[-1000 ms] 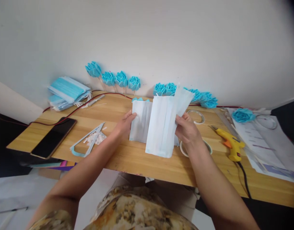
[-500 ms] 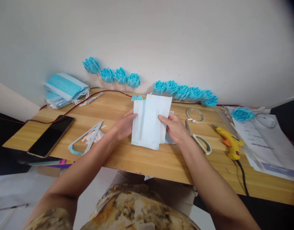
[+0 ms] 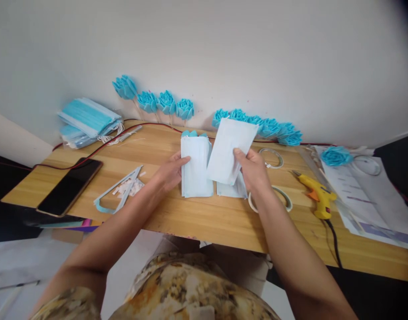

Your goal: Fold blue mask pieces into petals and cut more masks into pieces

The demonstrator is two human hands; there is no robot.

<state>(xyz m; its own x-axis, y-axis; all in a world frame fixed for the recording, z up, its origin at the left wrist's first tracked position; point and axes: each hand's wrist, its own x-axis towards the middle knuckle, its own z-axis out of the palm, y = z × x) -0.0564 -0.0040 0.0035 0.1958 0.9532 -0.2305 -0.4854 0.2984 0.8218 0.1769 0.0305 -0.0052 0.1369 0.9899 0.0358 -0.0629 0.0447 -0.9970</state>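
Observation:
My left hand (image 3: 172, 171) grips the left edge of a pale blue pleated mask sheet (image 3: 195, 169) that rests on the wooden table (image 3: 177, 218). Thumb on top, my right hand (image 3: 253, 171) pinches a white mask layer (image 3: 230, 149) and holds it tilted above the table, just right of the blue sheet. Another pale sheet (image 3: 233, 190) lies flat under the lifted layer. Scissors (image 3: 280, 195) lie beside my right wrist, partly hidden by it.
Blue fabric roses (image 3: 157, 101) and more roses (image 3: 267, 129) line the wall. A stack of blue masks (image 3: 85, 120) sits far left, a phone (image 3: 70, 186) and cut strips (image 3: 122, 192) at left. A yellow glue gun (image 3: 315, 195) and papers (image 3: 370, 200) lie right.
The two layers, held overlapped half a second ago, have come apart: my right hand lifted the white layer up and to the right, while the left keeps the blue sheet down on the table.

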